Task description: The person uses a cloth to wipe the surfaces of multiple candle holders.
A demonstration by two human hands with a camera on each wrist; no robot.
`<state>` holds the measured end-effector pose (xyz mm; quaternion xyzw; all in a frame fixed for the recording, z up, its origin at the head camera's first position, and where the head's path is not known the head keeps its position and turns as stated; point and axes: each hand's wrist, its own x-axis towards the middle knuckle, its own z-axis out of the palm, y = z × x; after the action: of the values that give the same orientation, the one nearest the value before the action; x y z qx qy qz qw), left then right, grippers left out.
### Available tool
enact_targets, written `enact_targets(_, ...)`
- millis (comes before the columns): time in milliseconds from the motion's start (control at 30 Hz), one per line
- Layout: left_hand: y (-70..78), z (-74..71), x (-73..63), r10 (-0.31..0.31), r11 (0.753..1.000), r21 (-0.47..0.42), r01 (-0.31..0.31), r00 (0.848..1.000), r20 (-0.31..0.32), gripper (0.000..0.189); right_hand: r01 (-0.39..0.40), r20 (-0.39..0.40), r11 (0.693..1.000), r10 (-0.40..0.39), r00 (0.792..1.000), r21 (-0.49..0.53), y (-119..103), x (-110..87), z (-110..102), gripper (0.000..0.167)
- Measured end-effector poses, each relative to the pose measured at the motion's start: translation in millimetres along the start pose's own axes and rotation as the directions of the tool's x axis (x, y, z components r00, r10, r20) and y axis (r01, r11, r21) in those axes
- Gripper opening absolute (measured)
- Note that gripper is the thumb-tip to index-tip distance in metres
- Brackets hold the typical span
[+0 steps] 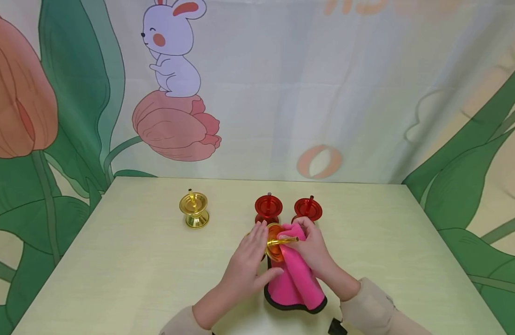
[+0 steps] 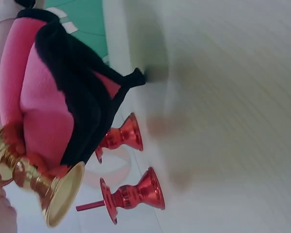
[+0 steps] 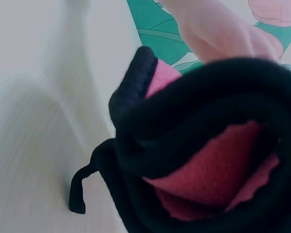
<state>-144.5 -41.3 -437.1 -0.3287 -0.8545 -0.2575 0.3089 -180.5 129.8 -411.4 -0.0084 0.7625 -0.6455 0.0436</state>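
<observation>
A gold candle holder, an orange reflection in its dish, is tilted sideways above the table with its spike pointing right. My left hand rests along it with straight fingers, thumb spread below the dish. Those fingers cover part of the holder in the head view; in the left wrist view its stem and flared base show. My right hand pinches a pink cloth with black edging against the dish. The cloth hangs in folds beneath, and its rolled black edge fills much of the right wrist view.
Two red candle holders stand upright just beyond the hands. Another gold candle holder stands farther left on the pale table. Behind the table's back edge hangs a printed curtain with a rabbit and tulips.
</observation>
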Motion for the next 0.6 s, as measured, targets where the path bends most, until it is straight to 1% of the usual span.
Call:
enact_targets(33,0.7,0.8,-0.6,-0.008,1.000,0.007,0.008,1.000,-0.005,0.073,-0.003,0.001,1.000,0.003,1.000,0.009,-0.2,-0.7,1.2,0.026)
enact_targets(100,1.5,2.2,-0.5,-0.015,1.000,0.010,0.016,0.999,-0.035,0.081,-0.005,0.011,1.000,0.004,1.000,0.015,-0.5,-1.9,3.2,0.026)
enact_targets(200,1.5,3.3,1.3,-0.012,1.000,-0.002,0.012,0.997,-0.081,0.083,0.005,0.030,1.000,-0.005,1.000,0.001,-0.4,-3.8,3.6,0.024)
enact_targets(233,1.1,2.7,2.0,-0.016,1.000,-0.017,0.014,0.997,-0.081,0.082,0.011,0.038,1.000,-0.011,0.999,-0.008,-0.2,-4.0,3.3,0.023)
enact_targets(267,0.5,1.6,2.8,-0.023,0.999,-0.042,0.020,0.997,-0.068,0.081,0.023,0.047,0.999,-0.022,0.999,-0.023,0.6,-3.6,2.7,0.023)
enact_targets(333,-1.3,-1.8,3.9,-0.055,0.993,-0.101,0.055,0.998,0.000,0.081,0.047,0.069,0.997,-0.043,0.997,-0.055,2.3,-2.2,0.8,0.022)
enact_targets(400,-3.4,-6.0,4.8,-0.099,0.976,-0.183,0.116,0.990,0.100,0.080,0.077,0.104,0.992,-0.067,0.992,-0.096,5.2,0.3,-2.1,0.023)
enact_targets(433,-4.5,-8.2,5.1,-0.115,0.963,-0.223,0.148,0.981,0.154,0.081,0.102,0.129,0.987,-0.085,0.988,-0.125,6.6,1.6,-3.7,0.024)
enact_targets(500,-7.3,-11.3,5.8,-0.134,0.932,-0.295,0.210,0.957,0.257,0.082,0.144,0.189,0.975,-0.112,0.976,-0.167,9.2,4.2,-6.6,0.026)
enact_targets(533,-8.4,-12.8,6.3,-0.134,0.916,-0.327,0.234,0.944,0.300,0.082,0.170,0.217,0.968,-0.128,0.968,-0.184,10.0,5.2,-7.8,0.027)
enact_targets(600,-10.3,-15.1,6.8,-0.125,0.884,-0.383,0.268,0.925,0.359,0.081,0.211,0.266,0.956,-0.154,0.952,-0.203,10.7,6.6,-9.3,0.029)
